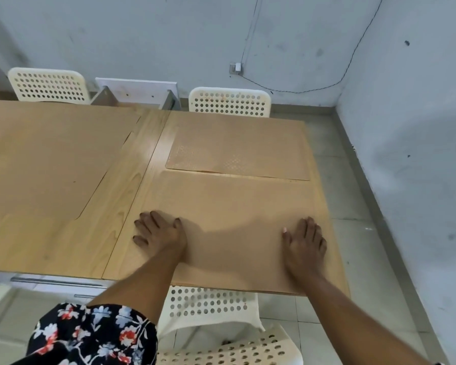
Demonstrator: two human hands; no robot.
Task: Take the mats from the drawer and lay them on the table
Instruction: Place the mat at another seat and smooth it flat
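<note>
A tan mat lies flat on the near right part of the wooden table, its front edge at the table's edge. My left hand presses flat on its left edge with fingers spread. My right hand lies flat on its right side, fingers apart. A second tan mat with a woven pattern lies beyond it at the far right. A third, larger tan mat covers the table's left part. An open white drawer shows at the table's far side.
White perforated chairs stand at the far side and at the near side under the table edge. A grey wall closes the right side, with tiled floor between it and the table. A metal handle runs below the near edge.
</note>
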